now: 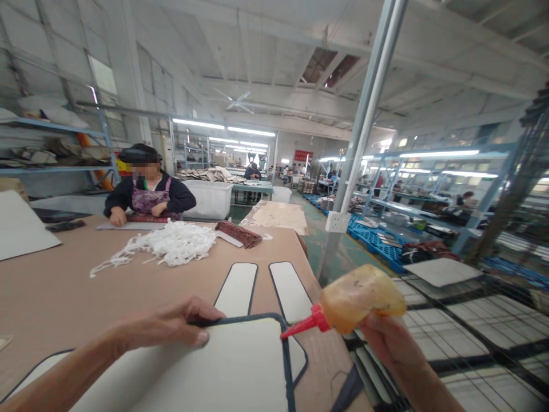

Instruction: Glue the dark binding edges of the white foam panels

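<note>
My left hand (189,323) pinches the far edge of a large white panel (231,366) with a dark border, thumb on top. In my right hand (388,337) is a squeeze bottle (360,300) of amber colour with a red nozzle, held tilted on its side. The nozzle tip (285,335) points left and meets the dark border near the panel's right corner. Two narrow white panels (237,289) with dark edging lie just beyond on the brown table (171,292). Part of another edged panel (297,360) shows beneath the large one.
A heap of white strips (171,243) and a brown patterned bundle (240,234) lie farther back. Across the table sits a co-worker (148,191) with both hands on flat material. A metal post (364,114) rises right of the table, beside a wire rack (472,320) holding panels.
</note>
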Action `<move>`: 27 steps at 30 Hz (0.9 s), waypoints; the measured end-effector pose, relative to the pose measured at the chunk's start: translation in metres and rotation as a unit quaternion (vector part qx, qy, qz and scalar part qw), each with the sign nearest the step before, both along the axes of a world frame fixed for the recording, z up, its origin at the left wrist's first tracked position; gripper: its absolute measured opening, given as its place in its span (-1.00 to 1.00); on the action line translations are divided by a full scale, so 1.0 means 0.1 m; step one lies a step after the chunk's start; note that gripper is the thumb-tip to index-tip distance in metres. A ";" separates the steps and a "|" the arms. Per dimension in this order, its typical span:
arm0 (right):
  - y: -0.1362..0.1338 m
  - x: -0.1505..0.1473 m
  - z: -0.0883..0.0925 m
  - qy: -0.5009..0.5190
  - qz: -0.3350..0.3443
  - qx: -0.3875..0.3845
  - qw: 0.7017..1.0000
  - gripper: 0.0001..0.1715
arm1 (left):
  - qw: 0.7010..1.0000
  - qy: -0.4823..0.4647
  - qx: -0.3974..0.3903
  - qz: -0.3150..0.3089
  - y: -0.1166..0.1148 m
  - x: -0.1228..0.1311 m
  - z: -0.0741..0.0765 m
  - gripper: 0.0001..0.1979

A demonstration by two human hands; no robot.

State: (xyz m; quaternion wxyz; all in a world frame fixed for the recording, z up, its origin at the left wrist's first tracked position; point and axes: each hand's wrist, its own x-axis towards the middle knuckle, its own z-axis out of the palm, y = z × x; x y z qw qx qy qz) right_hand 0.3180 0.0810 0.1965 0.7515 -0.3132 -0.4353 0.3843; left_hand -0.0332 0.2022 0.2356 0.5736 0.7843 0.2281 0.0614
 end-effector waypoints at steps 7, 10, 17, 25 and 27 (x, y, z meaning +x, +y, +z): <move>-0.05 -0.05 -0.06 -0.002 0.000 -0.023 1.000 -0.60 | 0.998 0.016 -0.043 -0.035 -0.06 0.03 0.13 -0.66; -0.02 -0.08 -0.01 -0.001 -0.008 -0.013 1.000 -0.61 | 0.998 0.021 -0.037 -0.035 -0.05 0.03 0.14 -0.66; -0.02 -0.09 0.03 -0.021 0.019 -0.028 0.999 -0.64 | 0.997 0.011 -0.061 -0.040 -0.04 0.00 0.15 -0.63; -0.10 -0.03 -0.08 -0.008 0.043 -0.057 0.997 -0.34 | 0.997 0.001 -0.069 -0.040 0.06 -0.06 0.05 -0.66; -0.12 -0.06 -0.06 0.018 0.019 -0.059 0.998 -0.31 | 0.997 -0.003 -0.069 -0.036 0.08 -0.06 0.02 -0.65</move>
